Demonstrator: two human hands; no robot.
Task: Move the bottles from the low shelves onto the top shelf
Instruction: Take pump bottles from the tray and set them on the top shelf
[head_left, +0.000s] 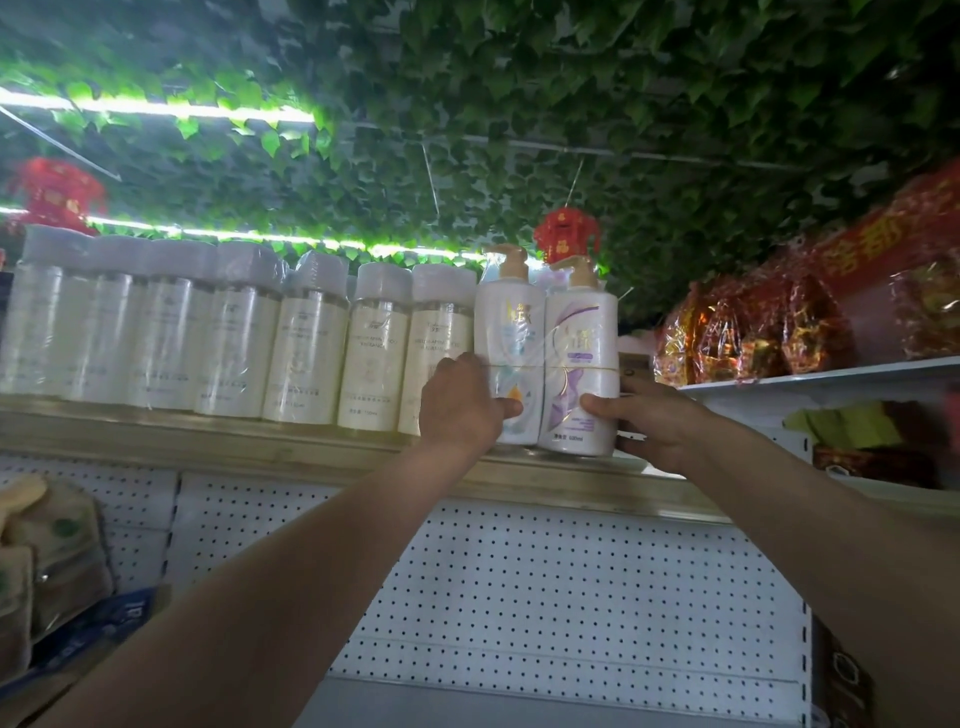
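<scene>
You hold a pair of pump bottles (545, 358) upright at the right end of the top shelf (260, 441), their bases at its front edge. The two bottles are wrapped together in clear film and stand side by side, touching. The left one carries a blue and orange label, the right one a purple label; both have tan pump heads. What is inside them cannot be seen through the white walls.

Your left hand (462, 405) grips the left side of the pair, thumb across the front of the left bottle. Your right hand (644, 426) grips the right side, thumb across the front of the right bottle, fingers curled behind.

Just to the left of the pair, a row of cream bottles (208, 343) with pale flat caps fills the shelf, also wrapped in clear film; the nearest one touches or nearly touches the pair.

To the right, a separate white shelf (831, 376) carries red and gold foil packets (753, 332). Below the top shelf runs a white pegboard panel (519, 582). Green leaves (571, 78) cover the ceiling, and a red lantern (567, 235) hangs behind the pump heads.
</scene>
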